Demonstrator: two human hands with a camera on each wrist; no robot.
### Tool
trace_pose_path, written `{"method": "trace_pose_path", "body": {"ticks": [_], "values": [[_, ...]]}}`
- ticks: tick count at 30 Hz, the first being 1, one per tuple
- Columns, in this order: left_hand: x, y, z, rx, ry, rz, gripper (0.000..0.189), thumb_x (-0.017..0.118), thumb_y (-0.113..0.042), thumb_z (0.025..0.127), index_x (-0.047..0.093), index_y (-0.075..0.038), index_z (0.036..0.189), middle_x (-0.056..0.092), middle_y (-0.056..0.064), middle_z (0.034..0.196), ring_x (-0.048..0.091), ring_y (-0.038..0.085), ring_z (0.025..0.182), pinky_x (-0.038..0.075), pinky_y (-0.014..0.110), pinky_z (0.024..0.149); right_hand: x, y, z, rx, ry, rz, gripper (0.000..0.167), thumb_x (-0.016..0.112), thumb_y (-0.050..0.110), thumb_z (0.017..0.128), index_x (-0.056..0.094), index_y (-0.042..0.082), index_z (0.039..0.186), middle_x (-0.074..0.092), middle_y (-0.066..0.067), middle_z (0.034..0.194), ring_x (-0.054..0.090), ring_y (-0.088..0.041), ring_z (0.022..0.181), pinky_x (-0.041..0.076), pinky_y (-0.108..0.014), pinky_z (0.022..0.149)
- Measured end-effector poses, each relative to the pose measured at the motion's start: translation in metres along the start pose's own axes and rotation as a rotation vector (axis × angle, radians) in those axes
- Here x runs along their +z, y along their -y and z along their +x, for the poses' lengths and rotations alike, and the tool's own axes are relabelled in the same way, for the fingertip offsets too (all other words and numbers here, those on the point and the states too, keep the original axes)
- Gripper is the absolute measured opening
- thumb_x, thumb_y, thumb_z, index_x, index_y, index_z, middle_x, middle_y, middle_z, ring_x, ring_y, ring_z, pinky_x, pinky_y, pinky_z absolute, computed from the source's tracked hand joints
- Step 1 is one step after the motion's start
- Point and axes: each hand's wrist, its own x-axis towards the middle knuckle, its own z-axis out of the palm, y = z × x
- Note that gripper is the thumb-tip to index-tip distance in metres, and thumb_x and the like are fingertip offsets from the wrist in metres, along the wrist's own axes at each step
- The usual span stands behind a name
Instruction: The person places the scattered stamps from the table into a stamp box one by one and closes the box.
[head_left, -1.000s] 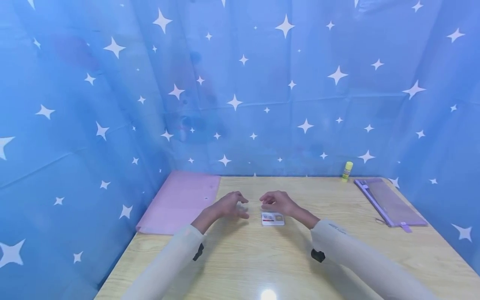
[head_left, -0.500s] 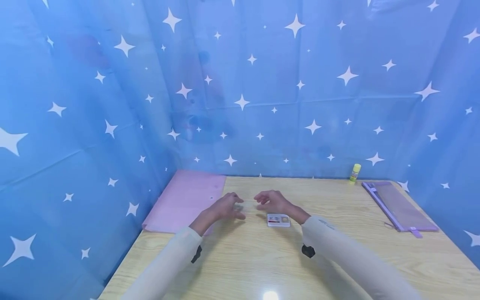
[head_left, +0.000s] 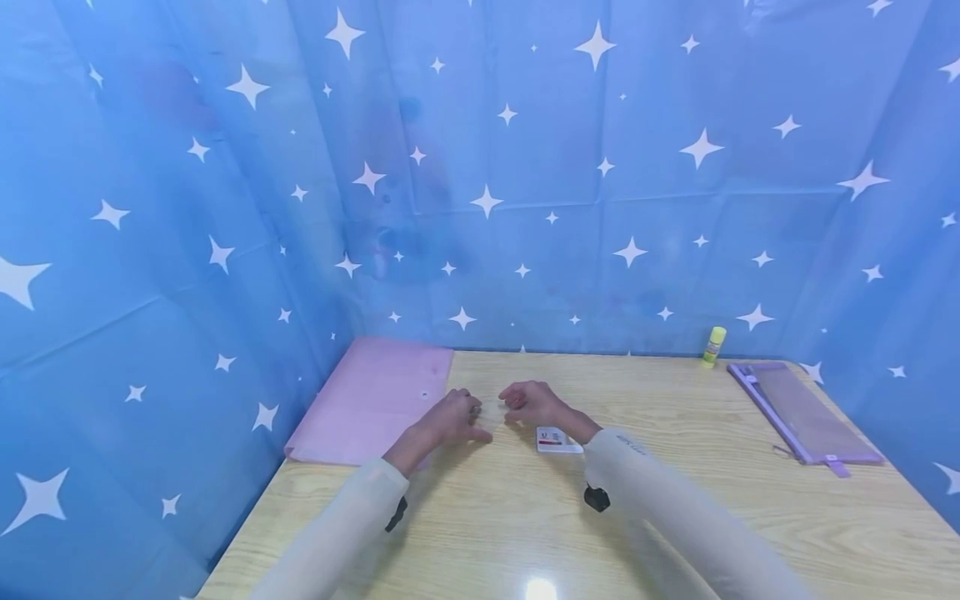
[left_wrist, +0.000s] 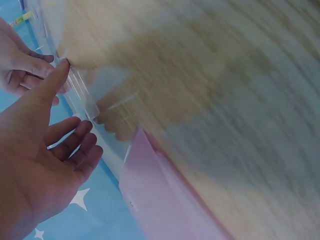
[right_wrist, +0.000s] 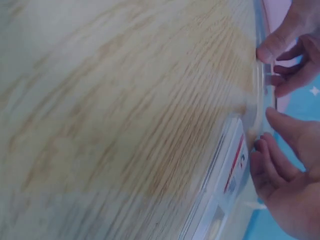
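In the head view my left hand (head_left: 452, 417) and right hand (head_left: 536, 404) face each other above the table. Between them is a thin clear plastic piece (left_wrist: 84, 95) with straight raised edges; its full shape is hard to make out. Thumb and fingers of the left hand hold it at one side. The right hand's curled fingers and thumb grip its other end, as the right wrist view suggests, though the contact is partly hidden. Just below the right wrist lies a small flat white case (right_wrist: 232, 175) with red and dark print, partly covered by the arm in the head view.
A pink translucent folder (head_left: 375, 400) lies at the left of the wooden table (head_left: 480, 533). At the far right are a yellow-green glue stick (head_left: 713, 347), standing upright, and a purple mesh zip pouch (head_left: 806, 412). A blue star-patterned curtain (head_left: 525, 167) hangs behind.
Both hands stay close together, and the right one has shifted left, away from the white case, so its forearm now overlaps the case's edge. The head view has turned slightly left.
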Motion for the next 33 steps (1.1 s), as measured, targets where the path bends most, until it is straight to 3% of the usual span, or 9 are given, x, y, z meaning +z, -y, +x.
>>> {"method": "trace_pose_path", "body": {"ticks": [8,14,19,24,28,33], "values": [[-0.004,0.002,0.000,0.083,0.035,-0.086,0.067,0.085,-0.031,0.087,0.060,0.002,0.140,0.066,0.015,0.131,0.061,0.029,0.122,0.048,0.041,0.109,-0.003,-0.004,-0.005,0.002,0.012,-0.099,0.041,0.084,0.005,0.085,0.069,-0.005,0.122,0.074,-0.017,0.108,0.072,-0.031,0.101,0.059,-0.039,0.090],[-0.004,0.002,0.001,0.089,0.076,-0.165,0.065,0.084,-0.016,0.087,0.057,0.000,0.144,0.062,0.015,0.141,0.056,0.032,0.133,0.044,0.043,0.114,-0.005,-0.007,-0.008,0.033,0.064,-0.049,0.051,0.088,0.012,0.083,0.068,-0.002,0.128,0.069,-0.019,0.125,0.069,-0.033,0.110,0.057,-0.041,0.093],[-0.002,0.003,-0.001,0.107,0.051,-0.126,0.070,0.085,-0.029,0.087,0.057,0.002,0.143,0.063,0.015,0.136,0.059,0.032,0.127,0.047,0.043,0.110,-0.005,-0.003,-0.011,0.051,0.097,-0.070,0.056,0.089,0.017,0.083,0.067,0.001,0.132,0.065,-0.018,0.134,0.066,-0.034,0.115,0.056,-0.042,0.094],[0.001,0.005,-0.004,0.066,0.027,-0.074,0.075,0.084,-0.046,0.085,0.061,-0.001,0.141,0.061,0.010,0.129,0.056,0.024,0.116,0.049,0.041,0.104,-0.003,0.002,-0.012,0.061,0.105,-0.141,0.058,0.091,0.019,0.081,0.068,0.004,0.133,0.062,-0.017,0.138,0.064,-0.034,0.116,0.055,-0.045,0.095],[0.002,0.006,-0.004,0.092,0.025,-0.074,0.061,0.084,-0.043,0.087,0.069,-0.002,0.129,0.062,0.008,0.115,0.055,0.021,0.104,0.052,0.039,0.094,-0.002,0.004,-0.014,0.056,0.105,-0.158,0.057,0.090,0.017,0.082,0.067,0.003,0.133,0.063,-0.016,0.135,0.063,-0.037,0.118,0.055,-0.048,0.097],[0.001,0.007,-0.003,0.124,0.027,-0.072,0.047,0.083,-0.038,0.088,0.074,-0.006,0.120,0.062,0.004,0.107,0.052,0.018,0.099,0.050,0.036,0.089,-0.003,0.006,-0.016,-0.035,0.123,-0.222,0.057,0.088,0.016,0.084,0.066,-0.003,0.134,0.065,-0.019,0.126,0.064,-0.039,0.114,0.055,-0.048,0.095]]}}
